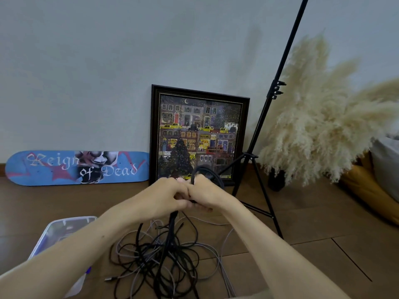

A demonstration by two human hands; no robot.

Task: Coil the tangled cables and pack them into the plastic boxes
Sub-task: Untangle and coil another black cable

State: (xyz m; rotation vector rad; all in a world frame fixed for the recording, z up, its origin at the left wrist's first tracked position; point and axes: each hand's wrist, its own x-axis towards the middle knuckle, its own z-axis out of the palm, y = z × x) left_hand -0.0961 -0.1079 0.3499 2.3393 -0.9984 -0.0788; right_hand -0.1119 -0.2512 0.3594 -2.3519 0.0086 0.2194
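— Above the floor [302, 212], what are the hands doing?
— The left hand [164, 196] and right hand [204, 195] both grip one black cable [203, 172], partly looped; the tangled cables [159, 255] lie below, uncoiled; the plastic box [64, 229] looks nearly unfilled.

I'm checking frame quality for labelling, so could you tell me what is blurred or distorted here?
Head view: the pampas grass is smeared by motion blur; wide-angle distortion bends the floor's far edge; both hands, left hand and right hand, look soft.
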